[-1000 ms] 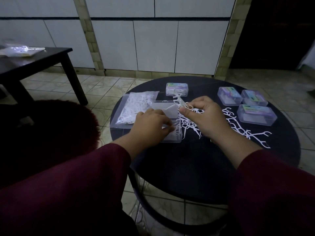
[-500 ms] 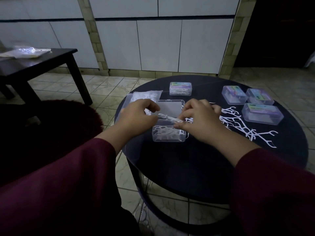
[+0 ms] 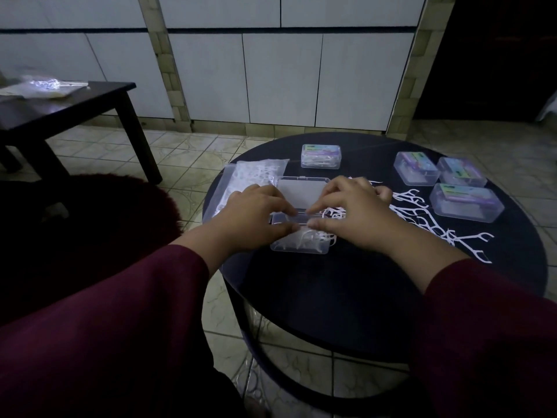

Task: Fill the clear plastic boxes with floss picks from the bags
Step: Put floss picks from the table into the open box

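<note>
1. a round dark table point(image 3: 346, 297) stands on a tiled floor, seen from above by the person working at it.
2. an open clear box point(image 3: 300, 241) sits near the table's middle, with white floss picks inside; its lid point(image 3: 301, 193) is flipped back on the far side.
3. the left hand point(image 3: 253, 217) is at the box's left end, thumb and forefinger curled in and pinching at the box's hinge strip.
4. the right hand point(image 3: 352, 212) mirrors it at the right end, thumb and forefinger pinched onto the same strip, the other fingers curled over loose picks point(image 3: 428, 218).
5. those picks are scattered on the table from under the right hand out to the right.
6. a bag point(image 3: 256, 176) of picks lies flat just left of the box, partly under the left hand.
7. one closed box point(image 3: 321, 156) with a coloured label sits at the far side; three more point(image 3: 465, 200) are grouped at the far right.
8. a second dark table point(image 3: 60, 113) stands far left with another bag point(image 3: 45, 86) on it.
9. dark red sleeves point(image 3: 120, 312) cover both forearms.
</note>
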